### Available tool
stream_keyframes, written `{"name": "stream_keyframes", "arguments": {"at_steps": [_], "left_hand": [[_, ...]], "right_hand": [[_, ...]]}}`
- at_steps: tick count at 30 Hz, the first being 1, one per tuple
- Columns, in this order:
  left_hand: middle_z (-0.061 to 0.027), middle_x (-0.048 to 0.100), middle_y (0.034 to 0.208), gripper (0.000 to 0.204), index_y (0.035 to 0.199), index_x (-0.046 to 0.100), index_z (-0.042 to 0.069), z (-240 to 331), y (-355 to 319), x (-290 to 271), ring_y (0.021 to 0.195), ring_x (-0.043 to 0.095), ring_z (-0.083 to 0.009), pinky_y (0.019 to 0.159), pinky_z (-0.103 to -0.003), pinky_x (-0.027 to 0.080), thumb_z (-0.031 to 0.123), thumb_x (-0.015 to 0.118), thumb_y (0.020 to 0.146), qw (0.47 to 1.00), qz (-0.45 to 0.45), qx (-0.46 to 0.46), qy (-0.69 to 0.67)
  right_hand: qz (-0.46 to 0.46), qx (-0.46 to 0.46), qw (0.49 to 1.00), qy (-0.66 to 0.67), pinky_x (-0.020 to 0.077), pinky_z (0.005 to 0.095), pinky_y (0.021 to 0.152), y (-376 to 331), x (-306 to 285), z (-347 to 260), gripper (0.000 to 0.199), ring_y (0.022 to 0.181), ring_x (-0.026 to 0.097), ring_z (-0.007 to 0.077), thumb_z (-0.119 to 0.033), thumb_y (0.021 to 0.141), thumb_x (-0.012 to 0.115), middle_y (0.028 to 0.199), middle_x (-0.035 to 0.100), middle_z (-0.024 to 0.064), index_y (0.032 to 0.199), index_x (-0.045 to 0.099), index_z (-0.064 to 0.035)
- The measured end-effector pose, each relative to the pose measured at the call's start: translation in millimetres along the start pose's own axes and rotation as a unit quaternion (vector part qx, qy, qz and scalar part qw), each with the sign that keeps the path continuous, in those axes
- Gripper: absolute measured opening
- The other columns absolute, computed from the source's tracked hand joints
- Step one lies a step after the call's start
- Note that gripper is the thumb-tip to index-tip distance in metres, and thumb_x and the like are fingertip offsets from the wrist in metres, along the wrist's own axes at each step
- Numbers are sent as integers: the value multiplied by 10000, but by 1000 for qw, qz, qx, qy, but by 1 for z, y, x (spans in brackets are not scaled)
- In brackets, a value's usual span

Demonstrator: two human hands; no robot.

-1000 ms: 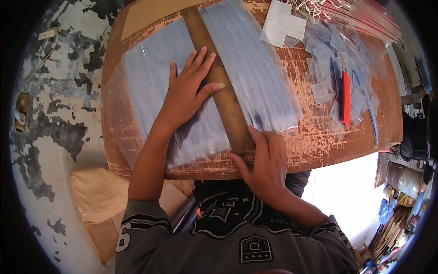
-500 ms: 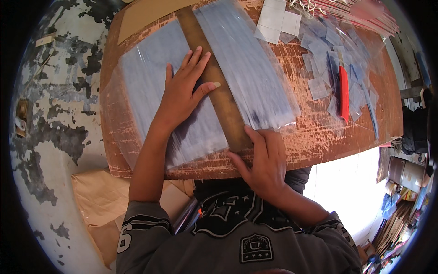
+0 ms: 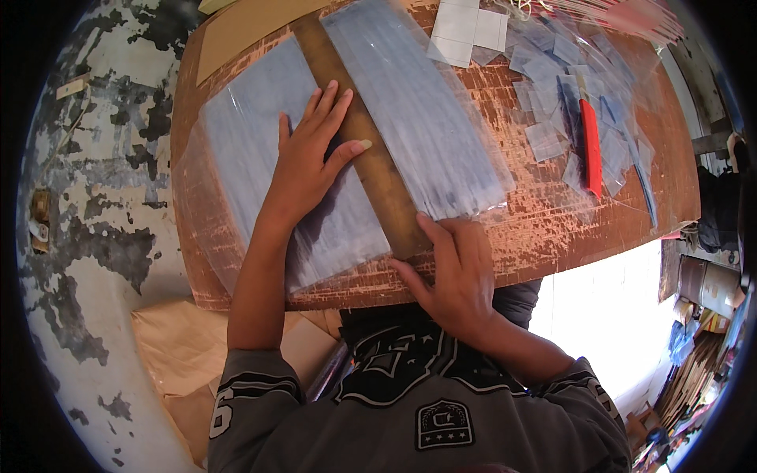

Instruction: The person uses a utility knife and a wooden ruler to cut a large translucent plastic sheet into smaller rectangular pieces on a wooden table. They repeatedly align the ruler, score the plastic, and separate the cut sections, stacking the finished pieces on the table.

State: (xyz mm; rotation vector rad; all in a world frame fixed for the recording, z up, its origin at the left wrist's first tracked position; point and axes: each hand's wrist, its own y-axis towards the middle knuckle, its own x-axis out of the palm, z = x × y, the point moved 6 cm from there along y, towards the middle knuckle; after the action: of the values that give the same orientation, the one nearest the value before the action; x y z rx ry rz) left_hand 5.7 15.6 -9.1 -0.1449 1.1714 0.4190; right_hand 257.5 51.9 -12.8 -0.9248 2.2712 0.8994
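Observation:
A brown flat straightedge (image 3: 380,169) lies lengthwise across a bluish clear plastic sheet stack (image 3: 410,118), which spreads over the worn table (image 3: 544,229). My left hand (image 3: 311,150) rests on the sheets and the straightedge's left side, fingers stretched and thumb across the bar. At the near end, my right hand (image 3: 457,268) grips the straightedge, its index finger along the right edge and its thumb by the near left corner. A red-handled utility knife (image 3: 590,150) lies apart on the right, among small plastic offcuts (image 3: 546,140).
White card pieces (image 3: 469,35) lie at the far edge, beside thin red-and-white strips (image 3: 623,16). Brown cardboard (image 3: 244,35) covers the far left corner. Below the table on the left is brown paper (image 3: 177,347). A peeling wall (image 3: 118,197) stands at the left.
The view has shifted slightly, so the table's contents appear a little farther left and up. Both hands keep their places on the straightedge and sheets.

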Motion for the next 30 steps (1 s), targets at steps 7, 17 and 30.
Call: {"name": "stream_keyframes", "arguments": {"at_steps": [7,17,30], "left_hand": [[-118,315,1765,708,1663,428,179,0,-1,-1,1657,207,-319,1297,-636,4,539,564,1068,1000,0,-2,-4],[-124,328,1757,738,1650,449,172,-1,-1,-1,1648,237,-318,1280,-681,22,572,589,1046,1000,0,-4,-6],[-112,361,1744,742,1630,483,166,-1,0,-2,1645,250,-308,1282,-678,13,582,612,1030,1000,4,-9,-16]], "right_hand": [[-7,1,1000,4,485,475,859,1,-2,-1,611,1003,597,368,-291,874,845,1122,595,173,1336,625,44],[1,-8,1000,8,495,473,855,-1,-1,1,604,1004,598,365,-279,871,842,1114,594,172,1329,630,53],[4,-10,1000,12,504,464,860,-1,-1,2,598,1000,598,365,-267,866,840,1116,592,177,1325,633,55]]}}
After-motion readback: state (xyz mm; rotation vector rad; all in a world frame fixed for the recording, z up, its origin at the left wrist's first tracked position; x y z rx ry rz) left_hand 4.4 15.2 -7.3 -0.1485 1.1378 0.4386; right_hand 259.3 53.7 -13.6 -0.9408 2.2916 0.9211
